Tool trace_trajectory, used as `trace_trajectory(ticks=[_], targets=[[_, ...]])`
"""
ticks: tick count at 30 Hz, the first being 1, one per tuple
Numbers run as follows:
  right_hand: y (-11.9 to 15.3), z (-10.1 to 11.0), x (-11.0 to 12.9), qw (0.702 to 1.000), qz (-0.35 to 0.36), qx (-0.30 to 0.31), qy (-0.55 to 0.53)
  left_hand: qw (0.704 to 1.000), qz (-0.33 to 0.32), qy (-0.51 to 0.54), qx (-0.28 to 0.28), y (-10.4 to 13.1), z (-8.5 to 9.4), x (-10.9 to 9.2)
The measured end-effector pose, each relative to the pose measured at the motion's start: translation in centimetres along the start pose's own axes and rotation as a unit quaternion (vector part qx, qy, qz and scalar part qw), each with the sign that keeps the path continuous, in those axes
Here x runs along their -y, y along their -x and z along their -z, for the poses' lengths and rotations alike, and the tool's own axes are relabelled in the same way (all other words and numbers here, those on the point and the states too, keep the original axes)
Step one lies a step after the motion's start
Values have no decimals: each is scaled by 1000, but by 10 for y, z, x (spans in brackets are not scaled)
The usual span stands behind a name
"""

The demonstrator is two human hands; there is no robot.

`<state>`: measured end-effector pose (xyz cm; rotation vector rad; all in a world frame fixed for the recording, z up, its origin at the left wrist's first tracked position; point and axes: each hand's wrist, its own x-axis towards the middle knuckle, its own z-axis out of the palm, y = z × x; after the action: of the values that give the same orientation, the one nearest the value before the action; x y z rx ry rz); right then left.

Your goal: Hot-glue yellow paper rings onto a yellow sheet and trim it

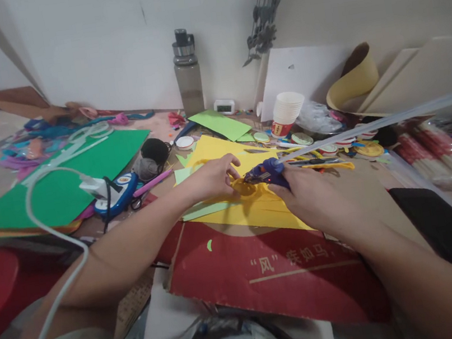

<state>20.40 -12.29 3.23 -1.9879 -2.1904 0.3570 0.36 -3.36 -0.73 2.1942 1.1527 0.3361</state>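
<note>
My right hand (308, 191) is wrapped round a blue glue gun (272, 171), its nozzle pointing left. A long clear glue stick (376, 125) runs out of the gun's back toward the right. At the nozzle is a curled yellow paper piece (246, 189). My left hand (217, 179) holds this piece from the left with bent fingers; the exact grip is partly hidden. Beneath both hands lie yellow sheets (273, 219) and a pale green sheet (202, 211), on a red cardboard box (276, 281).
A water bottle (188, 79) stands by the wall, with stacked paper cups (287, 112) to its right. At left are a green sheet (67, 187), a blue power strip (117, 197) and a white cable (59, 231). A black phone-like slab (447, 227) lies at right.
</note>
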Motion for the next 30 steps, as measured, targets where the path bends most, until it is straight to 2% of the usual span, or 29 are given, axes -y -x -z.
trace_trajectory(ticks=[5,12,14,18,21,25,30], targets=[[-1,-4,1,1000,0,-9,-4,1000,0,30,5,-2,-1,2],[-8,-20,-13,992,38,-21,-116,999,-11,45,1,-4,-4,7],[-9,-16,-15,991,31,-4,-133,999,-14,42,-1,-4,-4,8],[-11,2,-16,988,-12,69,-137,999,-8,34,-2,-4,-2,7],[-12,13,-18,988,-28,96,-122,999,-7,34,0,-4,-1,7],[-12,18,-24,991,-23,90,-97,999,-15,34,-2,-5,-1,9],[-10,20,-25,995,-20,48,-85,999,-34,11,-2,-7,6,12]])
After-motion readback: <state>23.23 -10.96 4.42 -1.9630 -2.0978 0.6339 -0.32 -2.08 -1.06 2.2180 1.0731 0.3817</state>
